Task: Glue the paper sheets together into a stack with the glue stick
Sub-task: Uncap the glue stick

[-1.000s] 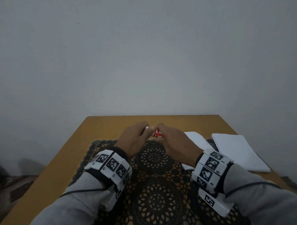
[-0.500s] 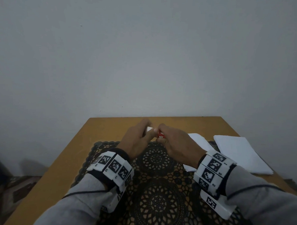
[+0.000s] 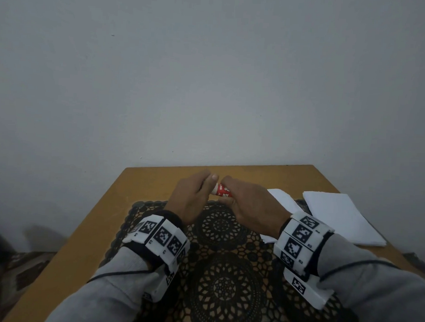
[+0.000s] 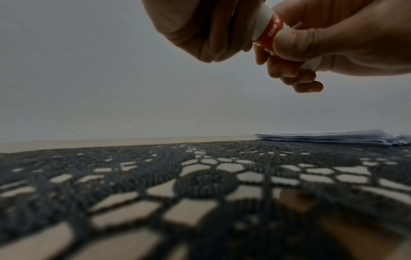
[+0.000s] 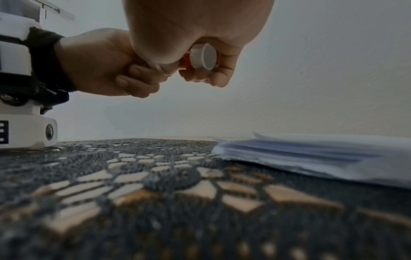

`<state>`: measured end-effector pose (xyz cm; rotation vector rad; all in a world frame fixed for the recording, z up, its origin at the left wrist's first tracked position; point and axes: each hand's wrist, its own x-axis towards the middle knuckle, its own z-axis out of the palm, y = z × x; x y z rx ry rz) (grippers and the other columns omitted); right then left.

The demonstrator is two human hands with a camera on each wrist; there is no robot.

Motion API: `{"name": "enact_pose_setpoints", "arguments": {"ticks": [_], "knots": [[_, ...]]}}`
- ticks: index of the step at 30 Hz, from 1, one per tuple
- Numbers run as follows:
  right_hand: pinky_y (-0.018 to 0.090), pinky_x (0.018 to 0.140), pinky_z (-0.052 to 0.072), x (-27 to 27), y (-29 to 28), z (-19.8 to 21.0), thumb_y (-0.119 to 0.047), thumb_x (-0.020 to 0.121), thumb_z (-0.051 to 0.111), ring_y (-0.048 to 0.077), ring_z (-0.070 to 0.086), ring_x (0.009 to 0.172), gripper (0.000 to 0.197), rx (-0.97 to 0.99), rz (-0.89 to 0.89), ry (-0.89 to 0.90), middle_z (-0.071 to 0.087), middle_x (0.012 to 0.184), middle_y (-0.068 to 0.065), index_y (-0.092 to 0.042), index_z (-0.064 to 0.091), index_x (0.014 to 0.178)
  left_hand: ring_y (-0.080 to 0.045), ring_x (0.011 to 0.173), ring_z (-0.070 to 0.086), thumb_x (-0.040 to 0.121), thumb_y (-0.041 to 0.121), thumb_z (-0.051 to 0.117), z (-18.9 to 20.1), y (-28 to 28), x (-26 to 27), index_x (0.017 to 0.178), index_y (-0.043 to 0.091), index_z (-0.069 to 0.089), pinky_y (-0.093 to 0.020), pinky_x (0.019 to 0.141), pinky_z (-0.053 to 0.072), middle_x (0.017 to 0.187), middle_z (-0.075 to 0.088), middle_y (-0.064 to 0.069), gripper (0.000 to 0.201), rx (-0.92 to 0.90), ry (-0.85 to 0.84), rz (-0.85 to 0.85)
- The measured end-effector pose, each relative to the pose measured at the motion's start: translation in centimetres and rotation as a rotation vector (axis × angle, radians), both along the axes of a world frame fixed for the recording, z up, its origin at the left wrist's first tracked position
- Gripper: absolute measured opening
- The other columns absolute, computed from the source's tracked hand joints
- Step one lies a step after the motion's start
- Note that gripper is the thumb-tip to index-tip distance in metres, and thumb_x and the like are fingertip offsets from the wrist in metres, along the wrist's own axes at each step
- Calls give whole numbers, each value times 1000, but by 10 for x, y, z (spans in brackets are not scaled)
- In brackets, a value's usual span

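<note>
A glue stick with a red label and white ends is held above the mat between both hands. My left hand curls its fingers round the white cap end. My right hand grips the red body, and the white base knob pokes out behind its fingers. In the right wrist view the left hand sits left of my right hand. A stack of white paper sheets lies at the right, and a second white pile lies partly under my right wrist.
A dark lace mat covers the middle of the wooden table. The table's far edge meets a plain grey wall. The paper pile lies close on the right of the hands, seen edge-on as a paper pile in the left wrist view.
Both hands stay joined on the glue stick at the same spot. A little more of the white cap and red label shows between them now.
</note>
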<state>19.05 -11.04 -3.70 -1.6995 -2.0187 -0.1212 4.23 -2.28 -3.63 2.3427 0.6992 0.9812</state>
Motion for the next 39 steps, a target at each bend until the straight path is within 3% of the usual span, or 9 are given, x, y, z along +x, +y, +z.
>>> {"name": "enact_pose_setpoints", "arguments": {"ticks": [4, 8, 10, 17, 24, 31, 33, 35, 39], "knots": [[32, 66, 46, 2, 0, 0, -36, 100, 44, 17, 55, 74, 20, 8, -26, 7, 59, 90, -1, -18, 45, 109, -7, 60, 47, 99, 30, 44, 0, -1, -1, 91, 18, 53, -19, 56, 40, 69, 54, 7, 18, -21, 10, -60], [28, 58, 39, 3, 1, -2, -46, 99, 41, 13, 50, 61, 27, 98, -59, -38, 53, 75, -8, -20, 48, 100, -12, 60, 47, 101, 32, 36, -1, 1, -1, 81, 21, 48, -28, 58, 41, 68, 53, 4, 26, 8, 12, -67], [28, 56, 41, 3, 1, -3, -49, 99, 39, 12, 51, 58, 32, 124, -71, -66, 53, 72, -8, -19, 51, 99, -11, 60, 44, 101, 32, 32, -2, 1, 0, 74, 26, 42, -23, 58, 38, 69, 50, 4, 30, 32, 44, -60], [34, 61, 48, 1, 2, -3, -43, 98, 47, 17, 54, 66, 30, 162, -66, -82, 62, 86, 0, -15, 53, 106, -8, 58, 44, 101, 37, 31, 3, -1, 2, 66, 23, 47, -21, 57, 32, 65, 52, 4, 41, 17, 52, 41], [29, 63, 38, 2, 2, -1, -35, 99, 47, 15, 48, 74, 21, 37, -71, -66, 55, 90, -2, -16, 48, 106, -7, 60, 48, 99, 23, 46, 2, -4, -1, 95, 16, 51, -18, 57, 41, 74, 57, 6, 10, -30, 45, -74], [31, 73, 44, 2, 4, -2, -30, 97, 51, 14, 46, 86, 26, 71, -58, -41, 57, 102, 2, -15, 51, 118, -12, 63, 47, 100, 40, 31, 1, 1, 2, 80, 12, 55, -25, 59, 36, 72, 56, -2, 42, 7, 130, 24], [32, 69, 44, 5, 4, -4, -27, 97, 50, 15, 46, 84, 19, 80, -50, -34, 56, 98, 1, -15, 51, 112, -14, 64, 49, 98, 39, 41, 1, -1, 1, 90, 11, 54, -29, 60, 41, 74, 58, -6, 31, -28, 89, -18], [32, 66, 42, 6, 5, -5, -25, 98, 50, 16, 46, 80, 14, 67, -39, -32, 55, 94, 1, -14, 50, 107, -10, 65, 50, 96, 31, 50, 0, -3, -1, 98, 14, 52, -19, 57, 41, 79, 61, -3, 16, -18, 94, -58], [34, 67, 45, 4, 6, -5, -27, 98, 50, 18, 52, 80, 15, 9, -37, -11, 58, 94, 2, -15, 50, 107, -6, 62, 45, 99, 27, 45, -1, 0, 3, 86, 16, 50, -17, 54, 31, 71, 53, 6, 18, 39, 149, 2]]}}
